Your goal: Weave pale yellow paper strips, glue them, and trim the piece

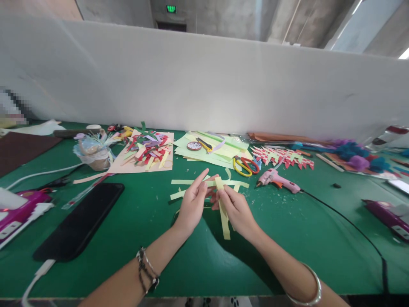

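Observation:
Pale yellow-green paper strips [234, 184] cross one another between my hands above the green table. My left hand [192, 202] has its index finger stretched out, and its thumb presses near the crossing strips; the other fingers curl partly out of sight behind them. With thumb and fingers, my right hand [236, 211] pinches an upright paper strip [225, 221] that hangs down in front of the others. Some strip ends stick out to the left past my left hand. The exact overlap of the strips at the fingertips is hard to make out.
Behind my hands lie yellow paper sheets [182, 149] and yellow-red scissors [243, 166]. A pink glue gun [284, 180] with a black cord rests to the right. At left are a black phone [79, 221] and coloured strips [150, 149]. A white partition [204, 85] stands behind.

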Tool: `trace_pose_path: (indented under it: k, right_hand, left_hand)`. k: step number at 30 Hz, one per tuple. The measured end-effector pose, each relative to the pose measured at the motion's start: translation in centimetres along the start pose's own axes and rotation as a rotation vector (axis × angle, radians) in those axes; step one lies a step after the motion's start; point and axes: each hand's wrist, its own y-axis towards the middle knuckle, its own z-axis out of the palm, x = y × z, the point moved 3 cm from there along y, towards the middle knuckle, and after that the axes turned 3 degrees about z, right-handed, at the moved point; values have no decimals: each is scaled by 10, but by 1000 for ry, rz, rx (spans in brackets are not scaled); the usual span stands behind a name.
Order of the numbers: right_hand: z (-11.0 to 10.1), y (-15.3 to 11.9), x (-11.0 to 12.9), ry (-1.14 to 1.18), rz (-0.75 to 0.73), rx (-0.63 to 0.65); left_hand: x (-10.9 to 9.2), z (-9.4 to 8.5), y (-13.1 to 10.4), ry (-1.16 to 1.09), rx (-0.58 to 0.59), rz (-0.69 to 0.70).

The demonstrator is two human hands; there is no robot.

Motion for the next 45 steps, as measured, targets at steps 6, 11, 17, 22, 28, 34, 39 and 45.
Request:
trace_pose_path:
  k: [6, 11, 17, 22, 28, 34, 39, 45]
  right_hand:
    - [7, -2, 2, -56, -11, 62]
    - [6, -3, 2, -72, -6, 19]
    - [5, -4, 4, -149, -29, 16]
    - [5, -4, 8, -214, -103, 31]
    - [3, -2, 7, -252, -88, 15]
    - [5, -1, 6, -276, -135, 52]
    - [5, -2, 7, -291, -191, 64]
    - [-4, -1, 5, 10, -58, -147]
  left_hand:
    - [4, 4, -6, 13, -16, 0]
    - [2, 9, -12, 91, 11, 42]
    - [1, 10, -12, 49, 17, 47]
    - [1, 10, -13, -43, 6, 33]
    - [-2, 14, -15, -19, 60, 68]
    - [-2, 12, -14, 18, 74, 99]
    - [-1, 11, -13, -43, 82, 62]
    - [-8, 9, -12, 10, 66, 80]
